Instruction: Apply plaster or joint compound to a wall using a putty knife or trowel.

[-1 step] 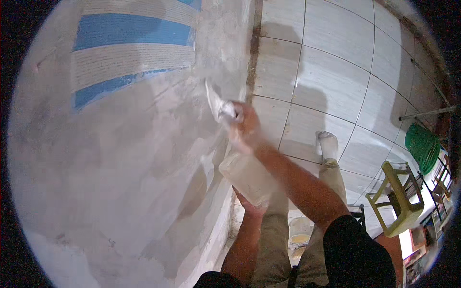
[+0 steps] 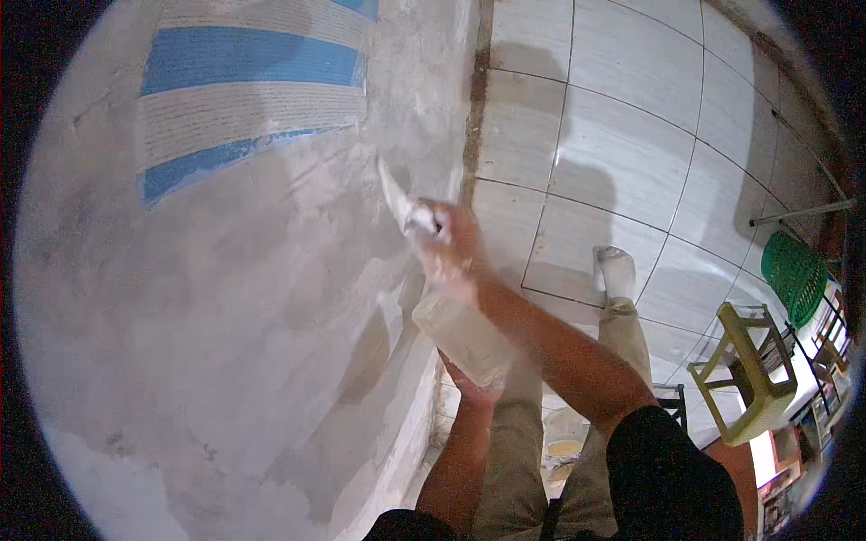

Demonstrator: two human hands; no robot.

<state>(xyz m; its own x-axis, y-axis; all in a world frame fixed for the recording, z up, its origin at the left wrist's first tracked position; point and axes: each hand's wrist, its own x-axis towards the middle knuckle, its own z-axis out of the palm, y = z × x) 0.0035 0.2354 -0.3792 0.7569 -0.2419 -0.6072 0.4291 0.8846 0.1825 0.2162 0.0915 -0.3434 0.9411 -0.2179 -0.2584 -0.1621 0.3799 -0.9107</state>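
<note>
My right hand (image 2: 448, 236) is closed round the handle of a putty knife (image 2: 393, 191). Its pale, smeared blade lies at the plastered wall (image 2: 262, 298), below and right of a striped blue and white patch (image 2: 253, 56). Motion blurs the hand a little. Lower down, my left hand (image 2: 474, 383) grips a pale, off-white rectangular tub (image 2: 460, 338) from beneath, tilted close to the wall. Part of the tub is behind my right forearm, and what it contains cannot be made out.
White floor tiles (image 2: 622, 153) meet the wall along a dirty brown edge (image 2: 478, 90). To the right stand a yellow-green plastic stool (image 2: 753, 379) and a green basket (image 2: 794, 279). My foot in a pale sock (image 2: 617, 272) rests on the tiles. Cluttered shelves (image 2: 794, 469) fill the lower right.
My right hand and the putty knife have shifted slightly left and downward in the picture. The left hand and the tub stay about where they were.
</note>
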